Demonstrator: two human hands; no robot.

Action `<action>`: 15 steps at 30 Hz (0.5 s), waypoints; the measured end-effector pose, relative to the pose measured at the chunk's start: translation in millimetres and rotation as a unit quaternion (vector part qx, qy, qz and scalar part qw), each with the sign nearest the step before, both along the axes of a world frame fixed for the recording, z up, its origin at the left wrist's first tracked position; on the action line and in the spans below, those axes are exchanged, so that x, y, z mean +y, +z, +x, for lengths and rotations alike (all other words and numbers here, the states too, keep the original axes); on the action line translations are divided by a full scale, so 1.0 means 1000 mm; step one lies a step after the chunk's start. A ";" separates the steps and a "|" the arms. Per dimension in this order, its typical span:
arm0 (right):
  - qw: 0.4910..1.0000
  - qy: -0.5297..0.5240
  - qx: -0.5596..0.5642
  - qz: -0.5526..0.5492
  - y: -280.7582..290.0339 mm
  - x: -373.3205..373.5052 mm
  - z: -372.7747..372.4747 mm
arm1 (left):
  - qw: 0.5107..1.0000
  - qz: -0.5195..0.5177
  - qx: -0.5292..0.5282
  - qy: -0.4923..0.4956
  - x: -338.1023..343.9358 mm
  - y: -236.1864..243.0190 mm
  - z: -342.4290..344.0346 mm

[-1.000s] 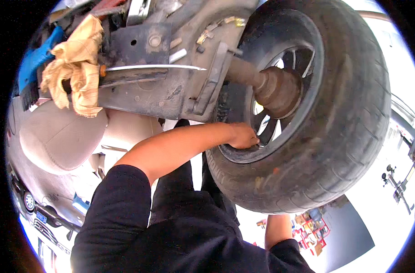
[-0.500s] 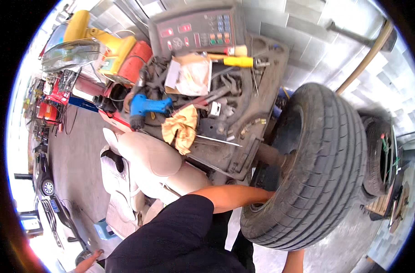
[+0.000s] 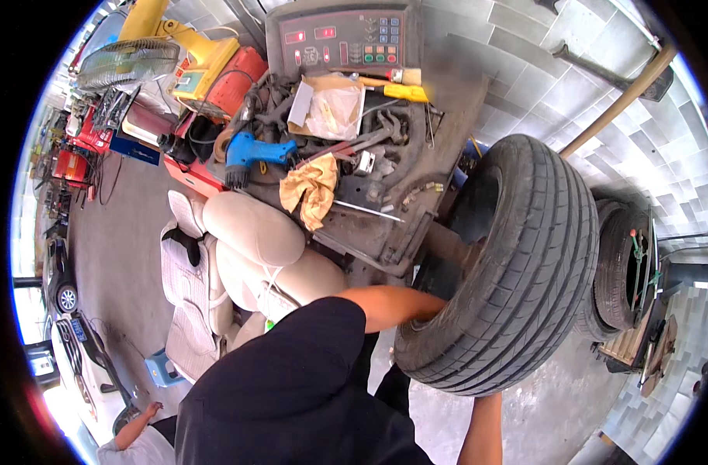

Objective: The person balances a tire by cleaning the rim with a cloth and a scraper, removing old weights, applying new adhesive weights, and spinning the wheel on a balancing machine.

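A black tyre (image 3: 517, 279) with a grooved tread stands tilted at the right side of a cluttered machine top. My left forearm reaches into its near side, and my left hand (image 3: 430, 305) disappears behind the tyre's edge. From below, my right forearm runs up to the underside of the tread, where the wrist of my right hand (image 3: 487, 404) meets the rubber. Both sets of fingers are hidden. A dark machine shaft (image 3: 447, 242) points toward the tyre's open centre, whose inside is mostly in shadow.
The machine top (image 3: 369, 252) carries a blue power tool (image 3: 255, 151), a crumpled tan cloth (image 3: 310, 190), an open box (image 3: 331, 108) and pliers. Behind is a control panel (image 3: 346, 43). Beige car seats (image 3: 253, 229) stand left; more tyres (image 3: 619, 267) right. Another person's hand (image 3: 152, 408) shows lower left.
The whole view has shifted, so the bench and tyre sit higher in the picture. Against the bench, the tyre lies slightly farther left. Both arms remain at it.
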State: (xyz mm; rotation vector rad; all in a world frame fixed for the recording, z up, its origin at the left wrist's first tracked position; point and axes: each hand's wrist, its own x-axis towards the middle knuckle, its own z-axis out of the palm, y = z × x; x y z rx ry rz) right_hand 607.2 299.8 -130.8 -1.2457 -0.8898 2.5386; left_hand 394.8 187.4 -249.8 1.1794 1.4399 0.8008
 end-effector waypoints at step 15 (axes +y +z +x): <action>0.999 0.018 0.020 -0.018 0.009 0.000 -0.022 | 0.999 -0.026 -0.019 0.035 -0.009 0.020 -0.023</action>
